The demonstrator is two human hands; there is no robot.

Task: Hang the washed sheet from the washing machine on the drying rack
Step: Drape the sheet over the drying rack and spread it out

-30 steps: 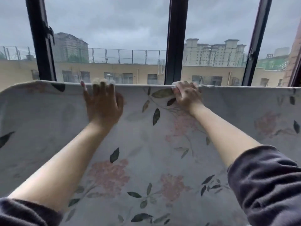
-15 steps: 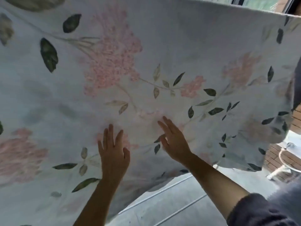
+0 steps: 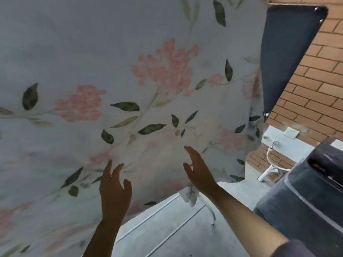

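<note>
Overall, the sheet [image 3: 130,75] hangs spread across most of the view, pale with pink flower clusters and dark green leaves. Its lower edge runs from bottom left up toward the right, ending in a drooping corner above the floor [image 3: 167,225]. Whatever it hangs from lies above the view and cannot be seen.

The 2 hands are raised in front of the lower part of the sheet. The left hand [image 3: 114,190] has its fingers extended and slightly spread, tips at the cloth, gripping nothing. The right hand [image 3: 199,170] is likewise open, fingers straight and pointing up toward the fabric, holding nothing. Whether the fingertips actually press the cloth cannot be confirmed. A dark sleeve [image 3: 295,249] covers the right forearm at the bottom right.

Below the sheet, the grey floor shows 2 pale lines. A thin white leg [image 3: 210,212] stands under the drooping corner. To the right is a dark grey bin-like container [image 3: 304,197]. Behind it is a brick wall [image 3: 315,86], a white wall-mounted basin with a tap [image 3: 274,145], and a dark panel [image 3: 284,52] beside the sheet's right edge.
</note>
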